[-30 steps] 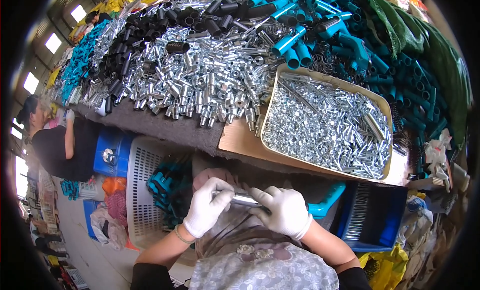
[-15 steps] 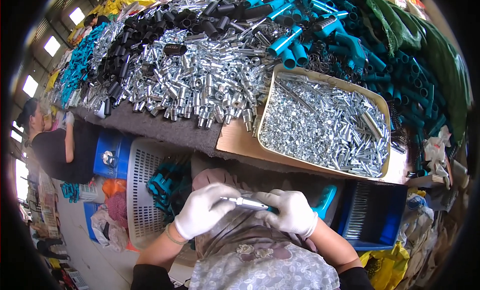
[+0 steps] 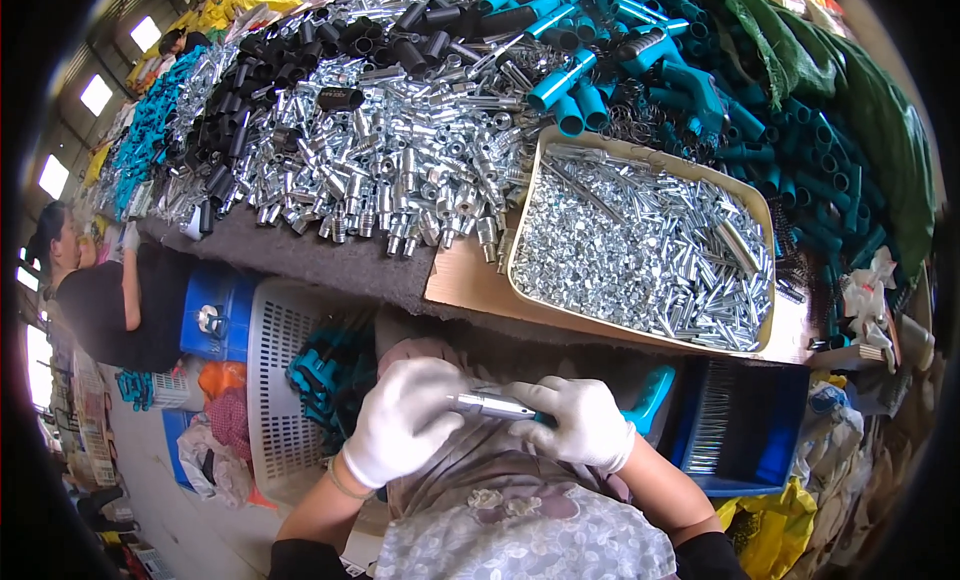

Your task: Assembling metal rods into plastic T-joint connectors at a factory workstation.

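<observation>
Both my hands wear white gloves and meet over my lap, below the table edge. My left hand [image 3: 403,420] grips the left end of a short shiny metal tube [image 3: 492,407]. My right hand [image 3: 580,422] holds its other end, where the tube joins a teal plastic handle [image 3: 648,398] that sticks out to the right. The join itself is hidden by my right fingers. A beige tray [image 3: 527,205] full of small silver metal parts sits on the table just above my hands.
A big heap of silver fittings [image 3: 380,180], black tubes [image 3: 300,60] and teal handles [image 3: 640,60] covers the table. A white basket [image 3: 270,380] with teal parts stands at my left, a blue bin [image 3: 745,430] at my right. Another person [image 3: 100,290] sits far left.
My hands have sunk slightly toward my lap and drawn closer together on the tube. The teal handle now shows more to the right of my right hand.
</observation>
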